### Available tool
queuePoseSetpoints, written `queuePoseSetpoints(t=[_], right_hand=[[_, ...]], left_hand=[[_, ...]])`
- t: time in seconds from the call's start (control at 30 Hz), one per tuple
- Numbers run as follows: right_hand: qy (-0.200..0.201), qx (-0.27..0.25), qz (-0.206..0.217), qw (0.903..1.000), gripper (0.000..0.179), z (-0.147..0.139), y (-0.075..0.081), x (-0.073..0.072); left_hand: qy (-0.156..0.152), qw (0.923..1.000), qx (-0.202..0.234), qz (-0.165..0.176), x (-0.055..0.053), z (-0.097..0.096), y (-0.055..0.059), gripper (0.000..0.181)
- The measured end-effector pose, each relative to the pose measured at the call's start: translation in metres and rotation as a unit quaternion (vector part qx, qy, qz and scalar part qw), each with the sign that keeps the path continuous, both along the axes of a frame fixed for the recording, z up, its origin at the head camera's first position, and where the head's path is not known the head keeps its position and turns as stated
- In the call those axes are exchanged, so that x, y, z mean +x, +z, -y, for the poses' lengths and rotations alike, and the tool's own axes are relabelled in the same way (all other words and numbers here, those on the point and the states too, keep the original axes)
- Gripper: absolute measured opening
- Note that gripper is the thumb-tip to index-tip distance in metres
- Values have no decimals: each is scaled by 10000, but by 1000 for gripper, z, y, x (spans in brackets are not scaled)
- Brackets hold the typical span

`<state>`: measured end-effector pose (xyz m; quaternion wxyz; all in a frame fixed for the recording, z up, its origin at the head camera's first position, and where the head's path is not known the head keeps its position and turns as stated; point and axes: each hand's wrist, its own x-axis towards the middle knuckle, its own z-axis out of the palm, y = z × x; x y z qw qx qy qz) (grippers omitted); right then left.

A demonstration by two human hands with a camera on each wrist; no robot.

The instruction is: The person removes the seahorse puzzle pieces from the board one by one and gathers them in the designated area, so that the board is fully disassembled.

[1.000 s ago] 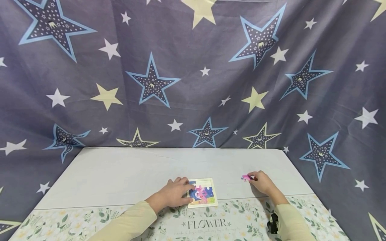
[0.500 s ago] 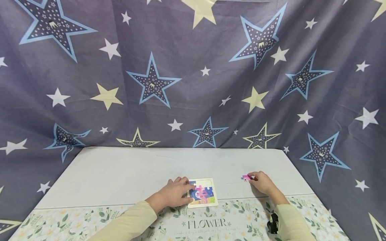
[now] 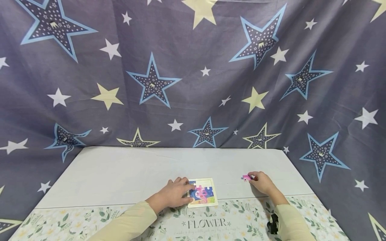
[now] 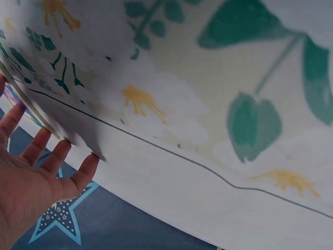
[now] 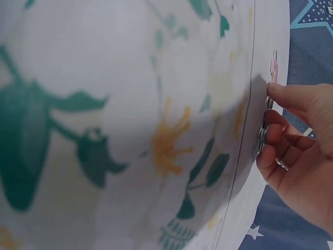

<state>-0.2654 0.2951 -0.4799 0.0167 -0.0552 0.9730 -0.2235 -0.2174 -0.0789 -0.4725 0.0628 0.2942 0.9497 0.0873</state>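
A small jigsaw puzzle in a pale frame [image 3: 215, 190] lies at the middle of the table, its picture a pink cartoon figure on blue with a cream area at the top. My left hand [image 3: 176, 193] rests on its left side, fingers spread over the edge; the left wrist view shows the fingertips [image 4: 63, 146] along the frame. Off to the right, my right hand [image 3: 263, 182] pinches a pink jigsaw piece [image 3: 246, 178] between thumb and fingers, close over the table. Other pieces [image 5: 262, 134] show edge-on under those fingers, mostly hidden.
The white table [image 3: 126, 177] has a flower-print cloth strip [image 3: 99, 214] along its front, lettered FLOWER. A dark star-print curtain [image 3: 187, 110] hangs behind the table and at its sides. A black device [image 3: 272, 223] sits at the right wrist.
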Motion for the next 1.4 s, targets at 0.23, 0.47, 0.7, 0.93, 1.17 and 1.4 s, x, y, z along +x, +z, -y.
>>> queuePoseSetpoints(t=[0.23,0.47,0.7,0.93,1.17,1.4], right_hand=[[-125,-141,-26,9998,33,-1,0,2],[-154,-269,-52,9995,29,-2,2,5],[-101,-681,-222,9974,20,6,3,11],[-59,-886,-281,9957,19,19,6,13],[25,-1012,-350,9942,20,34,9,16],[177,-1266,-329,9912,20,48,7,18]], left_hand=[[-14,10000,-16,-22,1,0,-1,48],[23,10000,2,-39,2,1,-2,48],[-27,10000,9,1,3,3,-1,49],[-59,10000,-27,37,6,5,-1,47],[-67,10000,-14,19,7,6,-1,47],[-67,9999,52,92,9,5,0,45]])
